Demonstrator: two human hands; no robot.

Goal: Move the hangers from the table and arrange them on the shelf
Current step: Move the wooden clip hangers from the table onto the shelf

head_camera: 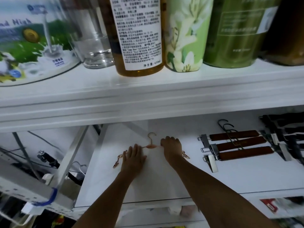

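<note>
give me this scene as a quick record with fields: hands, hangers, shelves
active item: rose-gold metal clip hanger, lying flat on the white lower shelf, hook pointing away
left hand: straight fingers resting on the hanger's left arm
right hand: fingers curled over its right arm
beside it: three dark wooden clamp hangers in a row to the right, apart from it
far right: black hangers, blurred
upper shelf: amber bottle with white label, green floral canister, clear glass
</note>
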